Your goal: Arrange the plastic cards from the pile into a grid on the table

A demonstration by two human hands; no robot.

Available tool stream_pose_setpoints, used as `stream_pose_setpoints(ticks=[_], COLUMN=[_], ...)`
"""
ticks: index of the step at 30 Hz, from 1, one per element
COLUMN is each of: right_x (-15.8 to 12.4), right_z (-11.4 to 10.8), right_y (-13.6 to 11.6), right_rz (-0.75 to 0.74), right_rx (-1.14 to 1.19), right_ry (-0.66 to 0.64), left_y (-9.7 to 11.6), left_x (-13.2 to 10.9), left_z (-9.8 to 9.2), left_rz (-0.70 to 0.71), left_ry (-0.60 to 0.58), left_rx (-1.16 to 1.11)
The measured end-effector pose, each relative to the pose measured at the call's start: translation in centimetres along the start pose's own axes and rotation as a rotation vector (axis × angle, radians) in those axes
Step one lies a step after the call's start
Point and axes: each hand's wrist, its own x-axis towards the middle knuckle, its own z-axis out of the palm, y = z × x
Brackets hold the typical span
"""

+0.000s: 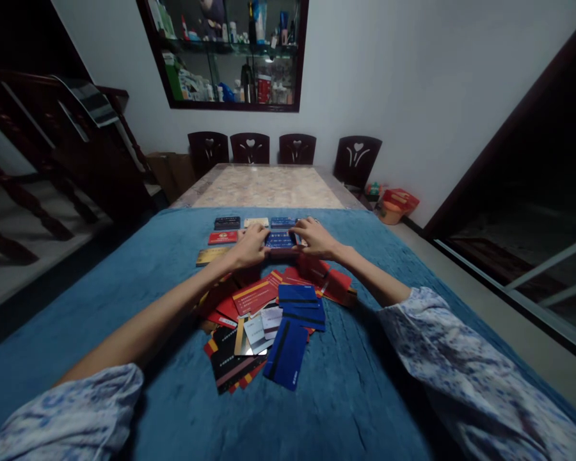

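A loose pile of cards (pixel 269 320), red, blue, black and white, lies on a blue cloth (pixel 365 384) in front of me. Farther off, several cards lie flat in neat rows: a black card (pixel 227 222), a red card (pixel 223 237), a gold card (pixel 210 255) and a pale card (pixel 256 222). Both my arms reach over the pile. My left hand (pixel 250 246) and my right hand (pixel 315 237) each pinch one end of a blue card (pixel 280 240) in the rows, fingers curled on its edges.
The blue cloth covers the near part of a long table (pixel 269 186) with a marbled top. Several dark chairs (pixel 249 147) stand at its far end. A wall cabinet (pixel 230 54) holds bottles. A staircase (pixel 52 160) rises at the left, a red bag (pixel 396 203) sits on the floor at the right.
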Motion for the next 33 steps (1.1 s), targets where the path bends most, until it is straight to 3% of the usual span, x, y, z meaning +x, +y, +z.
stream_pose_setpoints(ticks=[22,33], right_x=[4.5,6.8], right_z=[0.0,0.8], right_y=[3.5,4.6], right_rz=[0.113,0.165], right_rx=[-0.016,-0.057], right_ry=[-0.08,-0.128], left_y=[-2.0,-2.4], left_x=[6.8,8.8], left_z=[0.9,1.8], left_rz=[-0.042,-0.105], left_ry=[-0.045,-0.076], left_rx=[0.095,0.099])
